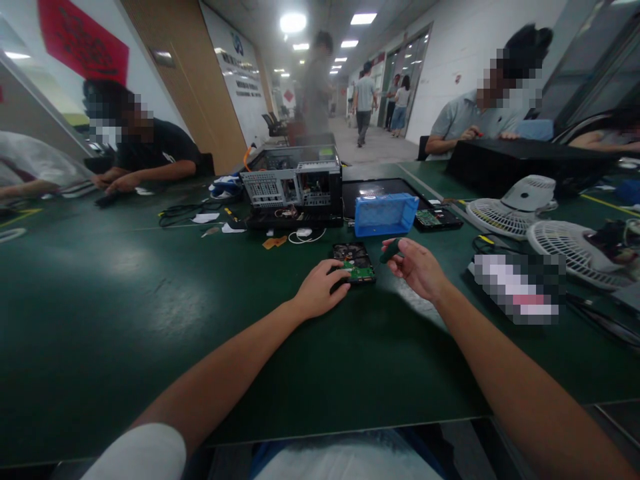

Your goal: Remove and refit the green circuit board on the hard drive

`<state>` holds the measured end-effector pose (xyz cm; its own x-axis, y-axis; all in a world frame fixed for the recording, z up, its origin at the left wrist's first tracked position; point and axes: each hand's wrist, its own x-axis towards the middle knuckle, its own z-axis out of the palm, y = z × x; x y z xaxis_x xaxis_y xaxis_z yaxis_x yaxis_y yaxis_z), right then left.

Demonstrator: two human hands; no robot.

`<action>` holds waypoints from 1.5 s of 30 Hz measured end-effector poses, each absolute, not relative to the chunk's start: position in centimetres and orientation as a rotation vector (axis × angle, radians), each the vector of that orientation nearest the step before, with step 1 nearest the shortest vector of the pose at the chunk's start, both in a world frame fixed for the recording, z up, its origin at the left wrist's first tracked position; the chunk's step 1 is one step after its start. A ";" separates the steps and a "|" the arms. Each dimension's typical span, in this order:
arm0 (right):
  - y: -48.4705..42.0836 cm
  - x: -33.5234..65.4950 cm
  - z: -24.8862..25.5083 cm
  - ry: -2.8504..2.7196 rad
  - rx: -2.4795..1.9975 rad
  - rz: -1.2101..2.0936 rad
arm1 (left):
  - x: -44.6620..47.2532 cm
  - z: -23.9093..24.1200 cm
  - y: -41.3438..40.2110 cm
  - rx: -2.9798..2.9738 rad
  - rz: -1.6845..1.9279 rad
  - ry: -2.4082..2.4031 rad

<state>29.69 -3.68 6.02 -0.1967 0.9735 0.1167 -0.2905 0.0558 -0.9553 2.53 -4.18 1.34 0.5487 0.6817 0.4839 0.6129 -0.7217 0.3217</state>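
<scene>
The right hand (pixel 419 269) clamps its grip on a green tool (pixel 389 251) near a hard drive (pixel 356 253) on the table (pixel 150 287); the left hand (pixel 319 289), fingers apart, touches the drive.

1. This place seems to be an office, used also as an electronics workshop.
2. There is a wall sign (pixel 247 77) with a logo (pixel 237 44), and lamps (pixel 293 23) follow a long corridor (pixel 340 137).
3. On the green table (pixel 125 300) lie a hard disk (pixel 353 253), an opened computer case (pixel 267 191), fan parts (pixel 530 195) and cables (pixel 184 213).
4. Several people (pixel 160 143) sit around this table.
</scene>
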 end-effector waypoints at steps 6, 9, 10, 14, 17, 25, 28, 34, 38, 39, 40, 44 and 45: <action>-3.5 29.6 6.1 -1.159 -0.787 1.458 | 2.5 0.9 -3.9 2.666 0.909 1.127; -3.4 29.6 6.1 -1.130 -0.798 1.475 | 2.5 0.8 -3.9 2.670 0.907 1.124; -3.5 29.6 6.1 -1.128 -0.807 1.468 | 2.5 0.9 -3.9 2.668 0.907 1.125; -3.7 29.5 6.2 -1.138 -0.825 1.438 | 2.6 1.3 -4.2 2.667 0.901 1.128; -3.8 29.6 6.2 -1.146 -0.824 1.431 | 2.6 1.5 -4.3 2.670 0.892 1.130; -3.8 29.6 6.4 -1.206 -0.797 1.416 | 2.5 1.2 -4.1 2.662 0.903 1.125; -3.7 29.6 6.5 -1.165 -0.793 1.476 | 2.5 1.2 -4.1 2.659 0.912 1.119; -3.7 29.5 6.5 -1.152 -0.820 1.451 | 2.6 1.1 -4.0 2.662 0.913 1.128; -3.8 29.5 6.5 -1.133 -0.841 1.433 | 2.6 1.0 -3.9 2.654 0.919 1.128; -3.8 29.5 6.5 -1.130 -0.841 1.430 | 2.6 1.0 -3.9 2.653 0.918 1.126; -3.8 29.5 6.5 -1.128 -0.839 1.425 | 2.6 0.9 -3.8 2.651 0.917 1.129; -3.8 29.6 6.5 -1.145 -0.825 1.401 | 2.5 1.0 -3.8 2.649 0.893 1.138; -3.8 29.6 6.5 -1.157 -0.819 1.396 | 2.5 1.0 -3.9 2.649 0.891 1.137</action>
